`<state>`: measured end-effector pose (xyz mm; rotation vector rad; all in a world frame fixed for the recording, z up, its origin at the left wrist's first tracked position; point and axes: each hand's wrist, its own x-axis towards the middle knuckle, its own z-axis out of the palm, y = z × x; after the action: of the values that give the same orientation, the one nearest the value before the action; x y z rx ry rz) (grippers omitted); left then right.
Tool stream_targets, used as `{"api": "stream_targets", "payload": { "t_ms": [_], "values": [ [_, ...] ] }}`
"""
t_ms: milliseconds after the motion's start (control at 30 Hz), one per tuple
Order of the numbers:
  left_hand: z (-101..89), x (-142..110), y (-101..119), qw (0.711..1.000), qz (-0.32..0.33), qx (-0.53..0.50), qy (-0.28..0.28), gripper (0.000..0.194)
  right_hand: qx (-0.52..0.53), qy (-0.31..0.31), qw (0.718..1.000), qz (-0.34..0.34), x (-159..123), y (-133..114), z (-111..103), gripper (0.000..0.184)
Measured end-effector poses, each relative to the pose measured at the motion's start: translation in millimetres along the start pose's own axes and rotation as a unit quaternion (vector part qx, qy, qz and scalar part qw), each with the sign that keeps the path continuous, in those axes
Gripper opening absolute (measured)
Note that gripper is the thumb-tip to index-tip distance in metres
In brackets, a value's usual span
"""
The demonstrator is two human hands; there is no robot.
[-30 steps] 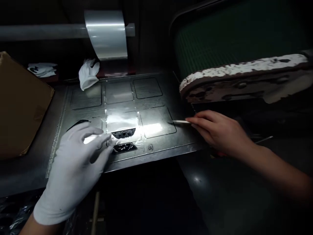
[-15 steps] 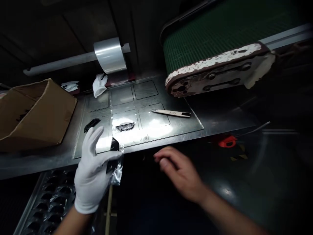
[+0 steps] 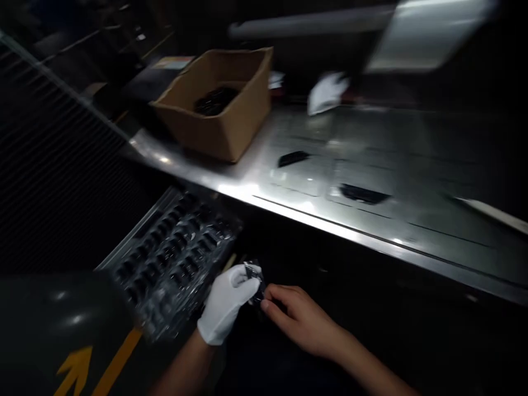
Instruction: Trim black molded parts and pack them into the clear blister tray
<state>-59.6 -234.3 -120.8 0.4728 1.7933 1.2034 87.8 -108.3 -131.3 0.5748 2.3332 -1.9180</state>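
In a white glove, my left hand grips a small black plastic part with shiny clear film about it, below the bench's front edge. Bare and closed in a pinch, my right hand has its thumb and fingertips at the right edge of this part. Whether they hold the part or its film is too dark to tell. On the bench lie two more black parts, one near the box and the other farther right.
A cardboard box with dark items inside stands on the metal bench. Left of my hands is a tray with rows of black parts. A white glove lies at the back, and a blurred pale knife at the right.
My view has swung left, bringing the tray and the box's inside into sight. My hands have come together at the wrapped part; the right was apart from it before.
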Motion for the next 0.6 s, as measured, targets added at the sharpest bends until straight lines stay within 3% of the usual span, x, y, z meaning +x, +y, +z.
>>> {"api": "stream_targets", "payload": {
  "t_ms": [67, 167, 267, 333, 433, 600],
  "values": [
    [-26.4, -5, -20, 0.999, -0.037, -0.003, 0.037, 0.031, -0.046, -0.080, 0.996, 0.003, 16, 5, 14, 0.033],
    [-86.6, -19, -51, 0.983, -0.101, 0.016, 0.154, 0.030, -0.102, -0.146, 0.984, 0.017, 33, 14, 28, 0.034],
    [-153.3, -37, -82, 0.940, -0.175, 0.074, 0.285, 0.033, -0.151, -0.158, 0.975, 0.034, 42, 25, 28, 0.041],
    [-186.2, -43, -101, 0.913, -0.220, 0.124, 0.321, 0.034, -0.174, -0.147, 0.973, 0.039, 45, 33, 22, 0.042],
    [-208.6, -36, -122, 0.893, -0.265, 0.200, 0.303, 0.033, -0.188, -0.125, 0.973, 0.040, 44, 40, 12, 0.041],
    [-211.2, -14, -132, 0.861, -0.294, 0.330, 0.252, 0.031, -0.164, -0.083, 0.981, 0.065, 27, 51, -1, 0.042]
  ]
}}
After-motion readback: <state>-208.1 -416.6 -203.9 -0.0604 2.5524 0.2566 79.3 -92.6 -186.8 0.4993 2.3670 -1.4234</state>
